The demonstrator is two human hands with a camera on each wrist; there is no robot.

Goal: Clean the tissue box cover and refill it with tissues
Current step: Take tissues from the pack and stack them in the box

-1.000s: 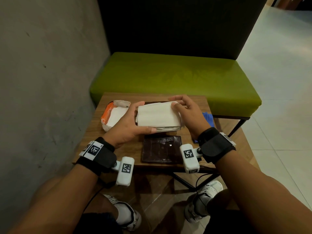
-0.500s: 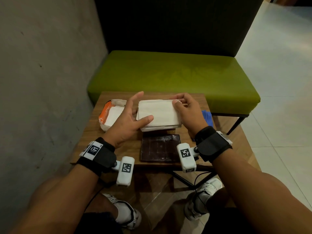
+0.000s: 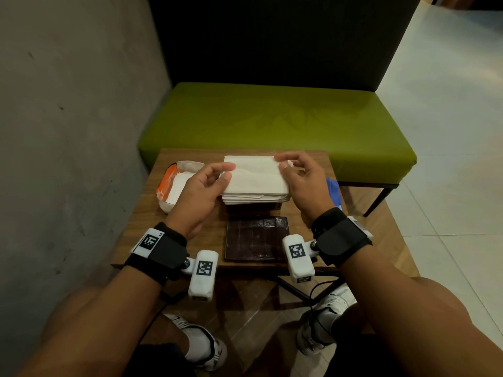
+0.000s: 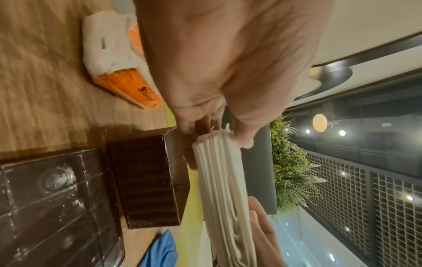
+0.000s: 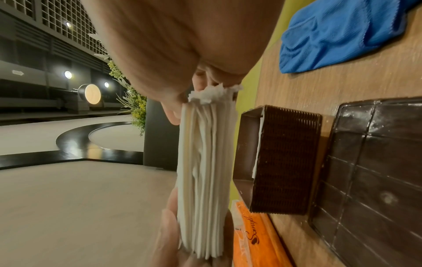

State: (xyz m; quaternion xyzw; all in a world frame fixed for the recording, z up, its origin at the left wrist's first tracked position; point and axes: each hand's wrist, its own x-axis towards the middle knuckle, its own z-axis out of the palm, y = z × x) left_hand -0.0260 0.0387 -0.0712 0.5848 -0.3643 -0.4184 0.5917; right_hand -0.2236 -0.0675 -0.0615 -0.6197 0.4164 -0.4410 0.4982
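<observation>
A white stack of folded tissues (image 3: 255,178) hangs just above the dark brown ribbed tissue box (image 5: 285,159), which stands with its top uncovered on the wooden table (image 3: 141,229). My left hand (image 3: 202,186) grips the stack's left end (image 4: 219,144), thumb on top. My right hand (image 3: 299,180) pinches its right end (image 5: 205,112). The dark glossy square cover (image 3: 257,239) lies flat on the table nearer to me. In the head view the box (image 3: 253,206) is mostly hidden under the stack.
An orange and white tissue pack (image 3: 175,183), torn open, lies left of the box. A blue cloth (image 3: 334,191) lies at the table's right edge. A green bench (image 3: 272,123) stands beyond the table, a grey wall on the left.
Both hands have carried the tissue stack a little away from me and squared it over the box. The left hand's fingers, spread half a second ago, now curl round the stack's end.
</observation>
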